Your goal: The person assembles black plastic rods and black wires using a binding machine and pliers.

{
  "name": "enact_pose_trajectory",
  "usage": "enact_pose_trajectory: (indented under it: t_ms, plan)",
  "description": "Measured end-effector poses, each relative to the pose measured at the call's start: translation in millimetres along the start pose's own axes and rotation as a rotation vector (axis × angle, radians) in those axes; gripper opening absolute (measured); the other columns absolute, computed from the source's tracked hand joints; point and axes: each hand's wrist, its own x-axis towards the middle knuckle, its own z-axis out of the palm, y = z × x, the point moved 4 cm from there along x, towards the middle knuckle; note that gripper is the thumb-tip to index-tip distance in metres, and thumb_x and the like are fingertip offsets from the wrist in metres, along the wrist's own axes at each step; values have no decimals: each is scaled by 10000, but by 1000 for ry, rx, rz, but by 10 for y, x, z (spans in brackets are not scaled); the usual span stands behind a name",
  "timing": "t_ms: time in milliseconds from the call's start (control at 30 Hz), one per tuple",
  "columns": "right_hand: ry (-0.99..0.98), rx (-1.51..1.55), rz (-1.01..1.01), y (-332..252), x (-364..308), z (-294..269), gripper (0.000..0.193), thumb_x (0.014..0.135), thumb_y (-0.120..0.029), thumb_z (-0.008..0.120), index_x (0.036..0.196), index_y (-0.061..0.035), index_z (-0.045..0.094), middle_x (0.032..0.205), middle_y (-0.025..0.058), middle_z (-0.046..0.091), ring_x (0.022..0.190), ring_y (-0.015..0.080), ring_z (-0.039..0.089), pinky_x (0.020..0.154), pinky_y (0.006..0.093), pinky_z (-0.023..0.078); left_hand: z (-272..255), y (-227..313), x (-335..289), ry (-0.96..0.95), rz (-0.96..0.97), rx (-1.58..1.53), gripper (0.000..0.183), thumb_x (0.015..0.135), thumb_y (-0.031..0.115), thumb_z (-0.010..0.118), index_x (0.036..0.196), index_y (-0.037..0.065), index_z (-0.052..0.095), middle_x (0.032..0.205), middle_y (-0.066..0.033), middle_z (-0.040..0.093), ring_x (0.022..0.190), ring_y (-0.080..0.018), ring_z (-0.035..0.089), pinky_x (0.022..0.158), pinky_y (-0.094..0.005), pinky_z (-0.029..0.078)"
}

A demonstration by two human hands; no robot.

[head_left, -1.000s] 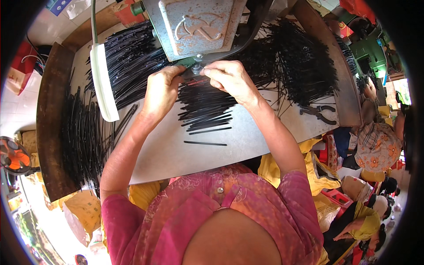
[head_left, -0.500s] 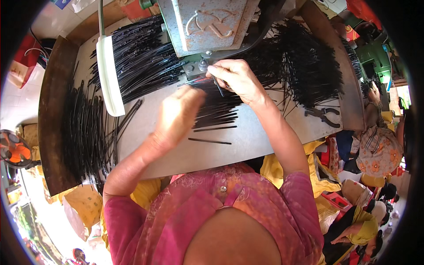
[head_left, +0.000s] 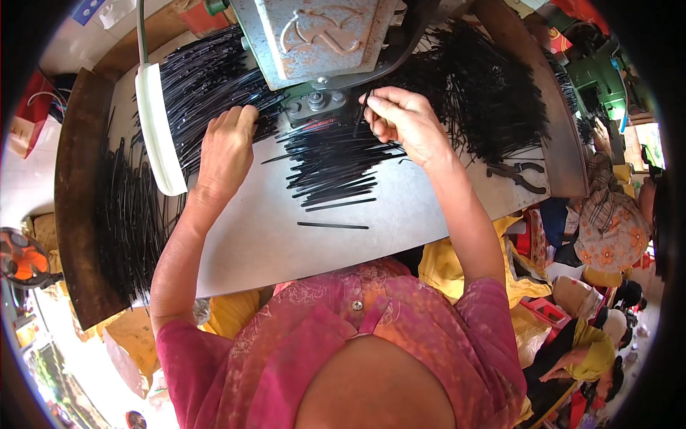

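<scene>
My right hand [head_left: 409,123] pinches a thin black rod [head_left: 362,113] upright, just right of the machine's metal die [head_left: 316,101]. The green-grey press machine [head_left: 321,39] has an umbrella-shaped relief on its front. Over the near ends of a heap of black rods [head_left: 207,89], my left hand [head_left: 229,146] is closed, fingers curled; whatever is between its fingertips is hidden. Below the die, a loose stack of rods [head_left: 332,168] lies crosswise on the metal tabletop [head_left: 250,250]. One single rod [head_left: 333,226] lies apart, nearest to me.
A white lamp [head_left: 158,132] hangs beside my left hand. More rods [head_left: 132,222] line the left rim, and a dense pile [head_left: 486,96] lies at right. Dark-handled pliers [head_left: 518,175] rest near the right edge. Raised brown boards [head_left: 75,193] border the table. Another person [head_left: 611,229] works at far right.
My left hand has moved left from the die to the rod heap. My right hand has drawn slightly right, away from the die, with a rod in its fingers.
</scene>
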Motion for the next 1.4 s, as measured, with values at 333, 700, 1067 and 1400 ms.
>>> enact_pose_trajectory:
  t_ms: [333, 700, 1067, 1400]
  plan:
    - [88, 588, -50, 132, 67, 149, 96, 783, -4, 499, 818, 86, 495, 832, 188, 561, 793, 268, 591, 728, 330, 511, 3, 236, 123, -35, -248, -366, 214, 729, 8, 522, 937, 42, 558, 725, -113, 447, 648, -265, 491, 583, -351, 412]
    - [175, 735, -88, 158, 96, 329, 79, 761, 28, 515, 834, 58, 525, 832, 171, 583, 775, 250, 598, 711, 325, 509, 142, 257, 92, -34, -291, -493, 219, 760, -2, 520, 975, -14, 559, 668, -57, 455, 497, -96, 441, 474, -233, 376]
    - [187, 762, -110, 154, 111, 393, 56, 770, 20, 512, 800, 60, 539, 834, 164, 576, 822, 280, 585, 752, 352, 497, 101, 301, 112, -32, -312, -511, 222, 734, 9, 525, 953, -5, 563, 694, -124, 465, 633, -259, 497, 605, -326, 405]
    - [193, 707, -172, 185, 124, 416, 57, 765, 26, 514, 801, 63, 536, 824, 159, 576, 825, 281, 584, 754, 352, 495, 121, 415, 58, -44, -79, -1, 357, 679, -19, 520, 1035, -10, 496, 794, -113, 438, 681, -247, 526, 522, -325, 457]
